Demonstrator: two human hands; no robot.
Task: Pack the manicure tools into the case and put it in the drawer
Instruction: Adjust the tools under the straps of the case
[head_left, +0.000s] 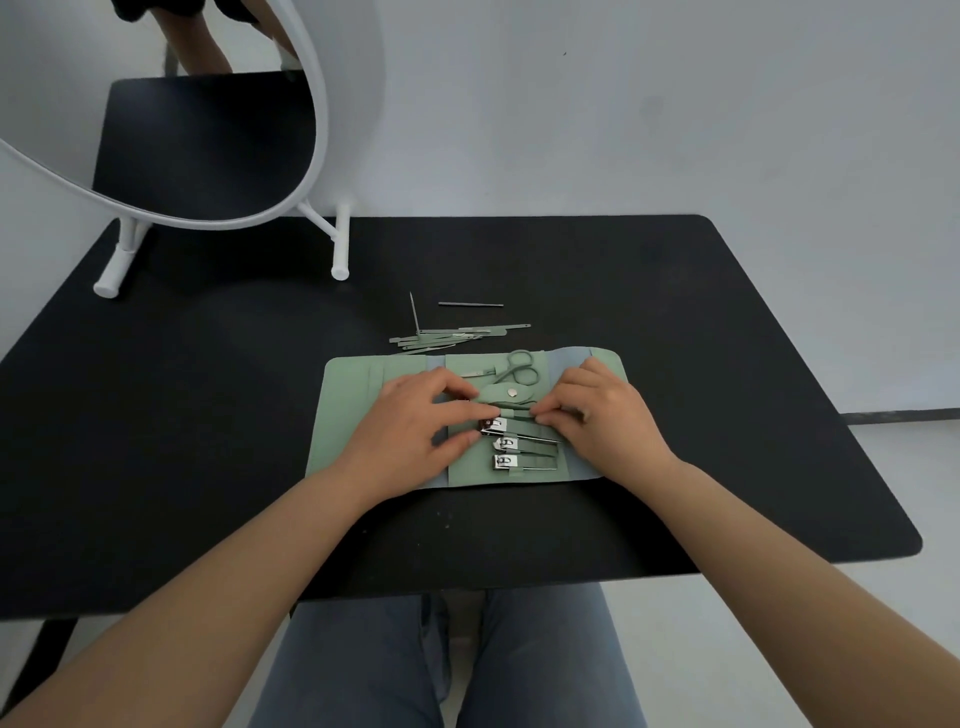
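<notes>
I find no brand name or legible writing anywhere; the dark marks on the nail clippers' levers are too small for me to read.

The sage-green fold-out manicure case (358, 415) lies open and flat near the middle of the black rounded-corner table (727, 322). In its centre panel, three steel nail clippers sit under elastic loops: the largest (493, 426), a middle one (506, 442) and the nearest one (505, 461). A pair of green-handled scissors (521, 368) is tucked in at the far edge, beside a snap-button strap (506, 393).

My left hand (415, 421) rests palm-down on the case, fingers curled, its tips pinching at the largest clipper's left end. My right hand (608, 415) mirrors it, fingertips pressed together at the loop on that clipper's right side; I cannot tell exactly which part each tip holds.

A loose pile of slim green and steel tools (447, 335) lies on the table just beyond the case, with one thin steel rod (470, 304) apart behind it. A white-framed round mirror (218, 156) stands at the far left.
</notes>
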